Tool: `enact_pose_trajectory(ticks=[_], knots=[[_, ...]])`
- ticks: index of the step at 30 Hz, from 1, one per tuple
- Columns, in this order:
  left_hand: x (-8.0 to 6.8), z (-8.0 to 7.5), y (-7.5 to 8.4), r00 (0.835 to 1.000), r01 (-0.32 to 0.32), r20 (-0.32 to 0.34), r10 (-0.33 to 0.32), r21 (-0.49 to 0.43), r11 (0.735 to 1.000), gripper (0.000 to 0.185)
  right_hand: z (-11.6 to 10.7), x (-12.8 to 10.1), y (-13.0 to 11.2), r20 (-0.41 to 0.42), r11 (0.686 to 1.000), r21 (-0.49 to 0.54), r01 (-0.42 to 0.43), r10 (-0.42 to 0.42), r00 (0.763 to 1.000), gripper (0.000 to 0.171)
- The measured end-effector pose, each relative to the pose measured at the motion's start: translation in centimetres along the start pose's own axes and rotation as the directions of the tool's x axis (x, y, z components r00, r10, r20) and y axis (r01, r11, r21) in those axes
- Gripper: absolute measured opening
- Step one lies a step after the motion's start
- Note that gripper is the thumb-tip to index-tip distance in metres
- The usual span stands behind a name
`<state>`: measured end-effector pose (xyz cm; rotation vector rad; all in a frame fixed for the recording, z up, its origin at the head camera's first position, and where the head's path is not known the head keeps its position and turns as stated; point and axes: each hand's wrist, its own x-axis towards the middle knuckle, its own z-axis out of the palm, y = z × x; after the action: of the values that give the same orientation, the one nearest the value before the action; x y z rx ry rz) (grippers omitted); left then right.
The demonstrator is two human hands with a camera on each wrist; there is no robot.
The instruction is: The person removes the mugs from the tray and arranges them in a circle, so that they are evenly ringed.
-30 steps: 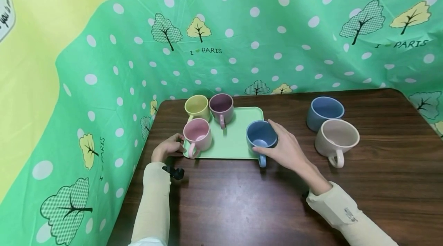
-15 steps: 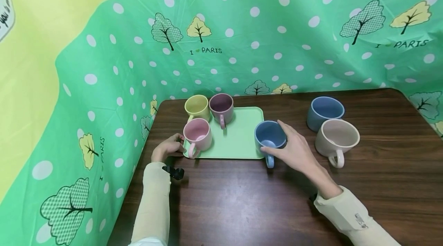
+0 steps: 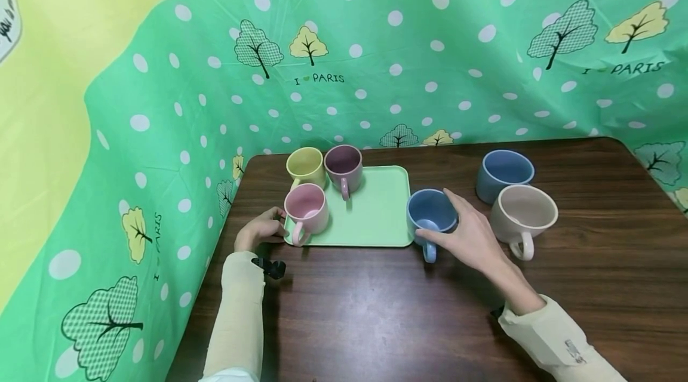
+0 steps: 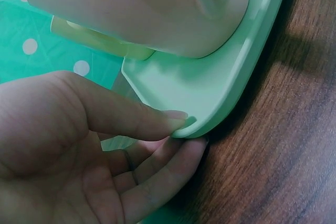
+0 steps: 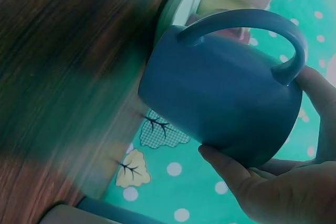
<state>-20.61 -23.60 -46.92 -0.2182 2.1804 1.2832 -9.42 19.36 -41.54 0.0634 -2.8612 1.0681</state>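
My left hand (image 3: 261, 230) pinches the near left corner of a light green tray (image 3: 371, 224); the left wrist view shows the thumb on top of the tray's rim (image 4: 231, 100) and fingers beneath it. With my right hand (image 3: 474, 240) I hold a blue mug (image 3: 420, 228) by its upper part, thumb and fingers on opposite sides. This mug is upright beside the tray's right edge, its handle towards me. Whether its base touches the table cannot be seen. A pink mug (image 3: 317, 218), a yellow mug (image 3: 306, 161) and a purple mug (image 3: 352, 173) are grouped at the tray's left.
To the right, a second blue mug (image 3: 489, 182) stands behind a beige mug (image 3: 507, 227) on the dark wooden table (image 3: 355, 310). A green and yellow patterned cloth (image 3: 371, 95) hangs behind the table and along its left side.
My right hand has moved the blue mug rightward, from over the tray's right end to beside its edge. My left hand, the tray and the other mugs have stayed put.
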Motion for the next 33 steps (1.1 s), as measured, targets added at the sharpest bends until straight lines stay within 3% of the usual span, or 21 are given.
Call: enact_pose_trajectory(ticks=[7,25,33], knots=[[0.1,0.0,-0.2,1.0,-0.003,0.004,0.003,0.003,1.0,0.047,-0.4,-0.4,0.7,-0.032,1.0,-0.018,0.019,-0.02,0.999,0.109],[-0.1,0.1,0.0,1.0,-0.003,0.001,0.003,0.003,1.0,0.047,-2.0,-1.6,2.1,-0.058,0.997,-0.069,-0.026,0.022,0.998,0.111],[-0.2,0.1,0.1,1.0,0.002,0.002,-0.002,-0.013,1.0,0.046,-2.4,-2.4,3.0,-0.101,0.997,-0.083,0.0,-0.009,0.995,0.107]])
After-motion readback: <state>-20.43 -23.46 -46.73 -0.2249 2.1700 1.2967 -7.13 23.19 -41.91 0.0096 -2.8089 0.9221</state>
